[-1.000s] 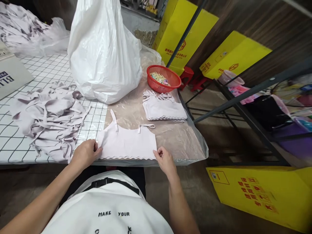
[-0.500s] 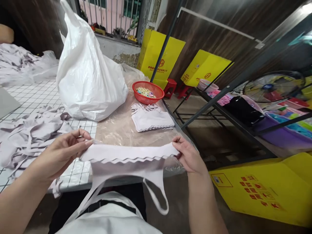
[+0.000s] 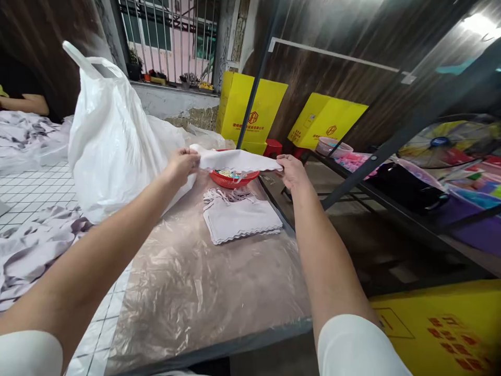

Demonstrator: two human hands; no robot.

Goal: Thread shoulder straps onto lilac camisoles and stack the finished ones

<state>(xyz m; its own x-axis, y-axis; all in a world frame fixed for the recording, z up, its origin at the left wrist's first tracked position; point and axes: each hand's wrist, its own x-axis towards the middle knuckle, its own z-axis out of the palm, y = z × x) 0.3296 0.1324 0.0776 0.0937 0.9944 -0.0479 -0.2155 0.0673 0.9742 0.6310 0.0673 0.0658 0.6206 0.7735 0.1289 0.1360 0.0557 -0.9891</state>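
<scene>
A pale camisole top (image 3: pixel 238 160) with a scalloped hem is stretched level between my two hands. My left hand (image 3: pixel 183 163) pinches one end of it, and my right hand (image 3: pixel 289 169) grips the other. The garment hangs in front of a red plastic basket (image 3: pixel 235 181), hiding part of it; small colourful bits lie inside. Just nearer to me, a neat stack of similar pale tops (image 3: pixel 242 218) lies on clear plastic sheeting (image 3: pixel 219 287), straps toward the far side and scalloped hems toward me.
A bulging white plastic bag (image 3: pixel 113 151) stands left of the basket. Loose pale garments (image 3: pixel 35 250) are heaped on the white gridded tabletop (image 3: pixel 43 183). To the right is a dark metal frame (image 3: pixel 352 180). Yellow cartons (image 3: pixel 250 109) stand behind. A person's arm (image 3: pixel 29 104) shows at far left.
Both hands have carried the camisole top forward, away from my body, from the table's near edge to above the stack and in front of the basket. My view has tilted up slightly.
</scene>
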